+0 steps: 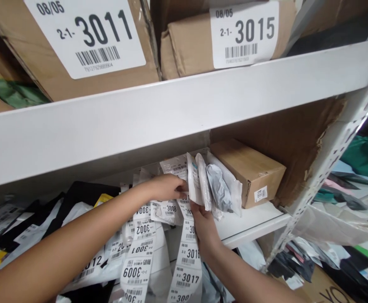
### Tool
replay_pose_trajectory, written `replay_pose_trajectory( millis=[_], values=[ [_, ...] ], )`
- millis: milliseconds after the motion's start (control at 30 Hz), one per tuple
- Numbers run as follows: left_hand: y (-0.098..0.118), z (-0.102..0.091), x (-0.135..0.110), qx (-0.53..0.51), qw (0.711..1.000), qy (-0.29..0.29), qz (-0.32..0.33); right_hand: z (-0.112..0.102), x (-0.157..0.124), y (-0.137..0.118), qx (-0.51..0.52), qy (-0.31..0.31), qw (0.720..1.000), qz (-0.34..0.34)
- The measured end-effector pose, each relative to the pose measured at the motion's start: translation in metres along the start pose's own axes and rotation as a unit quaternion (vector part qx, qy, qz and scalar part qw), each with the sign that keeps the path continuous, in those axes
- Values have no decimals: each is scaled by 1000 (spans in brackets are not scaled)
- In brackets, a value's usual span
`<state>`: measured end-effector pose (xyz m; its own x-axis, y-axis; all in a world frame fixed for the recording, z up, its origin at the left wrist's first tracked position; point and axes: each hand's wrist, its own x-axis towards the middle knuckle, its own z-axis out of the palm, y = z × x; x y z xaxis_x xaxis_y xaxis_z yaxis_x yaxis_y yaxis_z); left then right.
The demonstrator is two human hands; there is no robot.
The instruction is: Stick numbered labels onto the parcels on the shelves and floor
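Observation:
My left hand [166,187] reaches into the lower shelf, fingers closed on the edge of a white mailer parcel [194,179] standing upright. My right hand [204,223] comes up from below and grips the bottom of the same row of white and grey mailer parcels [220,189]. Long strips of numbered barcode labels [186,256] (3002, 3009, 3016, 3017) hang down in front of my wrists.
A small brown carton [250,168] sits right of the parcels on the lower shelf [256,214]. A white shelf beam [171,109] runs above, bearing cartons labelled 3011 [86,38] and 3015 [243,33]. Black and white bags [45,219] lie left; a perforated upright [335,155] stands right.

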<state>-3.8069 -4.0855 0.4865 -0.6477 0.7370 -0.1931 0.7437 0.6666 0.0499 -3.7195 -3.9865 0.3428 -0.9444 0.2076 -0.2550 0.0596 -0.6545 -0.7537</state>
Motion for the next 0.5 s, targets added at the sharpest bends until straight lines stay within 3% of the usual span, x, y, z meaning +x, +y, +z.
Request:
replay_pose_trajectory(
  millis=[233,500],
  values=[
    [12,13,0,136,988,63,-29,-4,2,-2,20,-37,999,2],
    [24,21,5,161,983,68,-61,-12,1,-8,-2,-31,1000,4]
  ],
)
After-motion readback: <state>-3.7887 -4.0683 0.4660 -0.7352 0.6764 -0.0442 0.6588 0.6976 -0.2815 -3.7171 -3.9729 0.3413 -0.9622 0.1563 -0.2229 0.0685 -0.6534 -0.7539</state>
